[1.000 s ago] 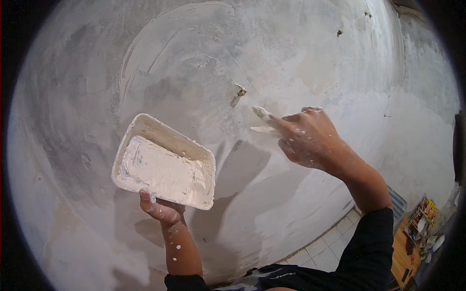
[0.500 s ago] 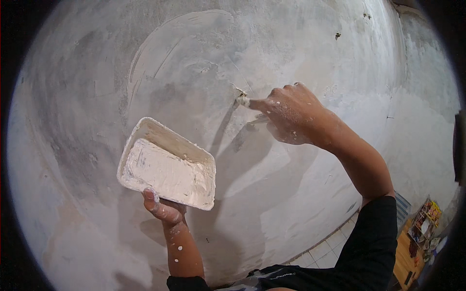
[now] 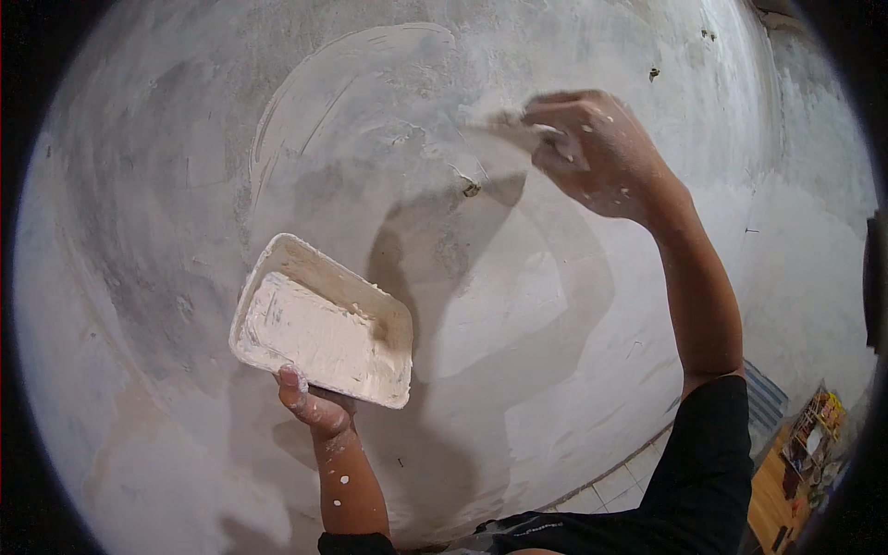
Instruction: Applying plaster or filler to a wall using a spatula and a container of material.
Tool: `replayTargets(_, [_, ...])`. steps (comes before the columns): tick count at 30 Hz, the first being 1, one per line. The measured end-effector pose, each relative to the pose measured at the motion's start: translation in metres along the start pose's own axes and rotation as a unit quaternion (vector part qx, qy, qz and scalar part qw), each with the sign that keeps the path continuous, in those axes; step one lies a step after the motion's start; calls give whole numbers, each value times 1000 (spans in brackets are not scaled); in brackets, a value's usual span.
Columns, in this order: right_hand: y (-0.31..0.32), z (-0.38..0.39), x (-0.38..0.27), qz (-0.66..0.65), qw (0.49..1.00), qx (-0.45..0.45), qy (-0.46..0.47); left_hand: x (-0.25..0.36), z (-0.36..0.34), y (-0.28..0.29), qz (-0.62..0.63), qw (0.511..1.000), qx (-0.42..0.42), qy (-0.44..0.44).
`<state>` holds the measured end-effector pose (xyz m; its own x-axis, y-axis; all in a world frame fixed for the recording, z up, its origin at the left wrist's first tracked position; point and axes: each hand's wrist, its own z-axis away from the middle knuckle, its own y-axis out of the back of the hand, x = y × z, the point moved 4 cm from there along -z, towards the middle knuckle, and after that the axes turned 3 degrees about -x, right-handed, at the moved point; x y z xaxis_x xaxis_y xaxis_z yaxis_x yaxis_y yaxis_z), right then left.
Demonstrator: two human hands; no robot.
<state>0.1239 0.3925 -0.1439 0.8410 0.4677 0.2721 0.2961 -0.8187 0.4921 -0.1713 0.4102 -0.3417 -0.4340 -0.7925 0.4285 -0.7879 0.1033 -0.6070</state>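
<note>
My left hand (image 3: 319,409) is closed on the near edge of a cream rectangular tub (image 3: 393,319), thumb on the rim and fingers hidden beneath. Smooth off-white filler (image 3: 310,328) spreads over the tub's bottom, which tilts toward me. Up and to the right, my filler-spotted right hand (image 3: 601,153) grips a putty knife (image 3: 511,132), smeared by motion, its blade pointing left. Whether the blade touches the grey plastered wall (image 3: 527,342) I cannot tell. Below the knife, a small dark hole (image 3: 471,189) shows in the wall, with the knife's shadow beside it.
A curved patch of smeared filler (image 3: 324,69) marks the wall at upper left. Small holes (image 3: 654,73) dot the upper right. At lower right are white floor tiles (image 3: 615,486), a striped panel (image 3: 764,398) and a wooden surface (image 3: 770,490) beside a cluttered rack (image 3: 814,427).
My right hand has lifted the putty knife up and to the right, away from the small hole, which now shows. The tub in my left hand has barely shifted.
</note>
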Motion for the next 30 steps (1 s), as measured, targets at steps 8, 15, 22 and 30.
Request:
replayTargets(8, [-19,-21,-23,175,964,99,172,3,3,-7,24,998,52,22])
replayTargets(15, [-21,-5,-20,208,961,37,176,2,4,-3,5,996,94,0])
replayTargets(22, [-34,39,-17,185,974,-10,129,4,5,1,10,994,111,12])
replayTargets(30, [-49,63,-25,124,980,-144,65,5,4,-15,43,998,45,18])
